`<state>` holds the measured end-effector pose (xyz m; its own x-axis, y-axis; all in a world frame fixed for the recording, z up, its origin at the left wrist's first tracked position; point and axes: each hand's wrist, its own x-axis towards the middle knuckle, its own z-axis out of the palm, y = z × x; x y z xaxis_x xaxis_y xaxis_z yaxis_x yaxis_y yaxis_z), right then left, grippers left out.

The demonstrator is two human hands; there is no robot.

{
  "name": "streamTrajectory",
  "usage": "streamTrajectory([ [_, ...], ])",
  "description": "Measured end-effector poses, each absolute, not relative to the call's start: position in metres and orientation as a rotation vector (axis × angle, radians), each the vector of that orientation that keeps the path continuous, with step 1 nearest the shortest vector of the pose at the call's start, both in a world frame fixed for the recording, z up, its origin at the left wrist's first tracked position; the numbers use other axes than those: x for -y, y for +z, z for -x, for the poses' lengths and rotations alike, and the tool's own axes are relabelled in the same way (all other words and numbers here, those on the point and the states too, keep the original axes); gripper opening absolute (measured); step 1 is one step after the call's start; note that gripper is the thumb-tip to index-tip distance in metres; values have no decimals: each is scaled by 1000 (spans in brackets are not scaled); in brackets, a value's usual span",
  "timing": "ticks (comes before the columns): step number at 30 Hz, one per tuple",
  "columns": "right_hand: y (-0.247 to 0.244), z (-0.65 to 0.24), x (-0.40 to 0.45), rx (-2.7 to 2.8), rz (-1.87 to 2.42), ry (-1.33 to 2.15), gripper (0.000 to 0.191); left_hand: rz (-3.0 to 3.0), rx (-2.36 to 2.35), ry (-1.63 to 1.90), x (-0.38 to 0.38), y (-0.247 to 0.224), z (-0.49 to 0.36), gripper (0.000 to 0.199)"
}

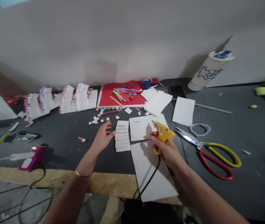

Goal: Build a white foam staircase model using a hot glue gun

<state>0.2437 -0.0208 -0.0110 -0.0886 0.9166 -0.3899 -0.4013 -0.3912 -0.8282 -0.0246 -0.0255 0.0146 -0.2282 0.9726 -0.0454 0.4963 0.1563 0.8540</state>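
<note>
My right hand (166,149) is wrapped round a yellow hot glue gun (163,133) with a small orange light on its side. Its nozzle points up and left over white paper (138,128), and a black cord hangs from the handle. My left hand (103,137) has its fingers apart and holds nothing. Just right of those fingers stands a pleated white paper strip (122,138), folded like steps. Small white pieces (95,119) lie scattered beyond my left hand, near a purple pen (112,112).
Large scissors (204,146) with red and yellow handles lie at the right. Behind are colourful sticks (126,93) on red sheet (106,93), and a tall white tumbler (208,71). Pleated strips with coloured tips (67,99) stand at the left, above a purple power block (33,158).
</note>
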Motion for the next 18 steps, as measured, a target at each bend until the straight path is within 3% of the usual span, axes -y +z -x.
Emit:
streamTrajectory([
  [3, -9, -244, 21, 659, 1166, 1687, 46, -1984, -2036, 929, 58, 14, 20, 36],
  [7, -6, -244, 21, 652, 1191, 1694, 47, -2601, -1655, 540, 104, 1, 1, 28],
  [11, -7, -244, 22, 695, 1169, 1667, 44, -2744, -1581, 318, 124, -14, -4, 34],
  [18, -10, -245, 23, 735, 1147, 1675, 43, -2682, -1711, 316, 128, -22, -2, 37],
])
